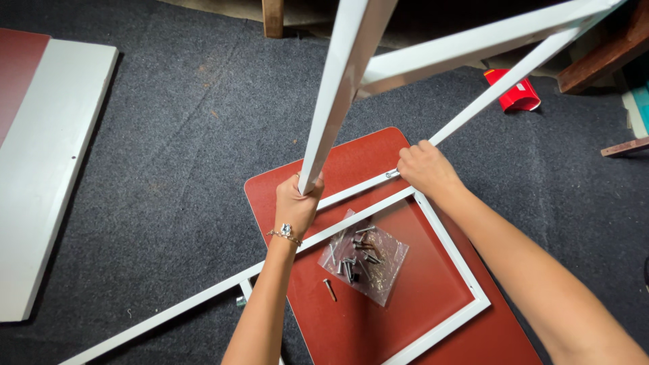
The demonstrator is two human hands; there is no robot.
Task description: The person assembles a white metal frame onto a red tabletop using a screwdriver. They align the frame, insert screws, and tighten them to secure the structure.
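On the dark grey carpet lies a red-brown board with rounded corners, and a white metal frame rests across it. The left hand, wearing a thin bracelet at the wrist, has its fingers clenched around the lower end of a white square tube that rises steeply toward the camera; the tube's foot meets the frame's rail near the board's upper left part. The right hand is closed over the frame's far corner, where a thinner white bar runs up and away to the upper right; what its fingertips pinch there is hidden, though a small screw head shows just beside the knuckles. A second white bar joins the upright tube higher up.

Between the forearms, inside the frame, a clear plastic bag of dark screws lies on the board, with one loose screw just beside it. A long white rail extends off the board to the lower left. A grey-white panel lies well apart at the left, and a red container sits on the carpet at the upper right.
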